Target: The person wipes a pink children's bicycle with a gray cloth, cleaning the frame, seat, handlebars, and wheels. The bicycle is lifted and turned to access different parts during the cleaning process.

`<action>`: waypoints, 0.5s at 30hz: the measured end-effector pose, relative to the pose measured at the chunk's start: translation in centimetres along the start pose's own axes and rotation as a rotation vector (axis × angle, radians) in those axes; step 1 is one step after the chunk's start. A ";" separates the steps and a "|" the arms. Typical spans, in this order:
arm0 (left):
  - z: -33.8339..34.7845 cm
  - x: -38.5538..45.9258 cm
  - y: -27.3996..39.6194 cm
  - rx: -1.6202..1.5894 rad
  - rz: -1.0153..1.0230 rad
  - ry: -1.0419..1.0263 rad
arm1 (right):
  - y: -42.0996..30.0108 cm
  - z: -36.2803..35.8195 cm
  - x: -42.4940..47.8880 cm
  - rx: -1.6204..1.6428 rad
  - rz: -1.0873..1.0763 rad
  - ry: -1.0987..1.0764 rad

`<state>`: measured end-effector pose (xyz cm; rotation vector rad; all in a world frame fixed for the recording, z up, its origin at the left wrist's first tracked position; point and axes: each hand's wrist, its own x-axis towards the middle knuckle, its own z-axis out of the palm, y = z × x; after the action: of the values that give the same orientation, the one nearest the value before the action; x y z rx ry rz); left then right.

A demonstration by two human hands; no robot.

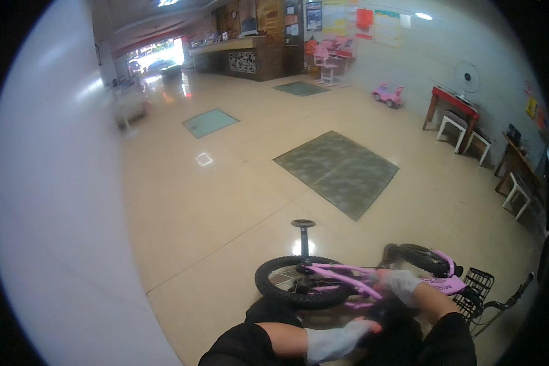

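Observation:
A pink child's bicycle (347, 281) lies on its side on the tiled floor before me. Its rear wheel (274, 304) points left, with a training wheel (303, 223) sticking up beyond it. The front wheel (423, 260), a black wire basket (473, 286) and the handlebar (508, 299) are at the right. Both my hands wear whitish gloves or covers with reddish fingertips. My right hand (395, 281) is at the middle of the pink frame; its fingers are blurred. Nearer to me, my left hand (359, 331) is by a dark, blurred area below the frame. What either hand holds is unclear.
A white wall or panel (64, 206) rises close on the left. Dark tiles (338, 174) are set in the floor ahead. Along the right wall stand a red-topped table (455, 101) with a fan (467, 78), white-legged stools (453, 123) and a pink toy car (388, 95). A counter (238, 57) stands far back.

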<state>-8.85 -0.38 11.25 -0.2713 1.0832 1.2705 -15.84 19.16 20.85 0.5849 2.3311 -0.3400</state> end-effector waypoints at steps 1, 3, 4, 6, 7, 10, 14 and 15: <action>-0.2 -0.3 0.6 0.051 -0.021 -0.033 | 0.1 0.6 0.8 0.035 0.003 0.053; 0.2 -1.0 1.5 0.075 -0.022 -0.084 | 1.1 1.4 2.7 0.095 -0.025 0.148; 0.2 -1.6 1.9 0.045 -0.008 -0.096 | 1.7 1.6 3.4 0.159 -0.149 0.087; 0.5 -3.2 2.3 0.016 0.016 -0.114 | 2.6 1.3 3.7 0.235 -0.285 -0.068; 0.6 -3.9 2.6 0.022 0.026 -0.118 | 3.0 0.8 3.1 0.294 -0.366 -0.172; 1.0 -5.7 2.9 0.041 0.021 -0.126 | 2.5 -1.1 -0.9 0.499 -0.269 -0.401; 1.2 -4.8 2.1 0.013 0.049 -0.086 | 1.2 -2.9 -6.8 0.453 -0.297 -0.176; 1.2 -4.0 1.8 0.031 0.071 -0.073 | 0.7 -2.9 -6.9 0.256 -0.412 -0.101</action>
<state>-9.47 -1.45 15.67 -0.1631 1.0570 1.3162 -12.65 18.79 27.61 0.1913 2.3145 -0.8476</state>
